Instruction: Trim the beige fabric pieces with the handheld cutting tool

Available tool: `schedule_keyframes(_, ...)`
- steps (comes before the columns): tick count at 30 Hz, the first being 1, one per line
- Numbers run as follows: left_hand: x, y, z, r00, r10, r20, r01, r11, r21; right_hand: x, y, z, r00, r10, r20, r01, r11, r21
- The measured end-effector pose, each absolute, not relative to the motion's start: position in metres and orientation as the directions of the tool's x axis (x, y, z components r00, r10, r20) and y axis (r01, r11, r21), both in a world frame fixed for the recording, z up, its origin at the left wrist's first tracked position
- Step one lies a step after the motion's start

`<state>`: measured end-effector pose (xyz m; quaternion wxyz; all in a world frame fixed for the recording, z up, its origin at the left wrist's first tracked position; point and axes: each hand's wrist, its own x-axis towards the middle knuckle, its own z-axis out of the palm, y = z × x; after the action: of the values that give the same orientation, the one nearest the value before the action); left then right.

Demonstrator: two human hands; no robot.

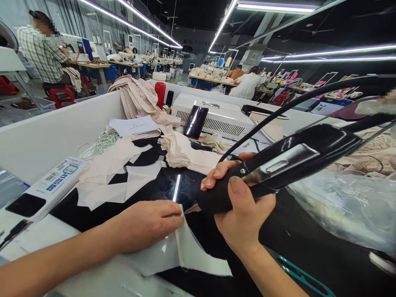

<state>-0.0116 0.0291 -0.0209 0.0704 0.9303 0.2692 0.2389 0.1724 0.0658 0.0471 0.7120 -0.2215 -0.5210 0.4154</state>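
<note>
My right hand point(244, 218) is wrapped round a thick black corded hand tool point(297, 144) with a metal plate along its side. The tool slants down to the left, its black front end near my left fingertips; its working tip is mostly hidden. My left hand point(148, 225) pinches the upper edge of a thin white fabric piece point(201, 251) on the dark work surface point(198, 231). A narrow pale strip point(178, 247) runs down this piece from my fingers. Left of the tool lie more cut fabric pieces point(136, 181), and behind them a stack of pale pieces point(192, 159).
A phone point(196, 121) leans on a white vented box point(216, 115). Left are a white device point(49, 185) and a pale green cord bundle point(105, 144). Teal scissors handles point(303, 276) and a clear plastic bag point(346, 206) lie right. The tool's cable point(278, 109) arches overhead. Other people sit at sewing machines.
</note>
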Motion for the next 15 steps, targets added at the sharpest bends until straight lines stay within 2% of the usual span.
schedule_keyframes(15,-0.0128,0.0269,-0.0198,0.734,0.544,0.406,0.483,-0.839,0.251,0.1699,0.0637,0.0420,0.117,0.821,0.559,-0.347,0.561,-0.752)
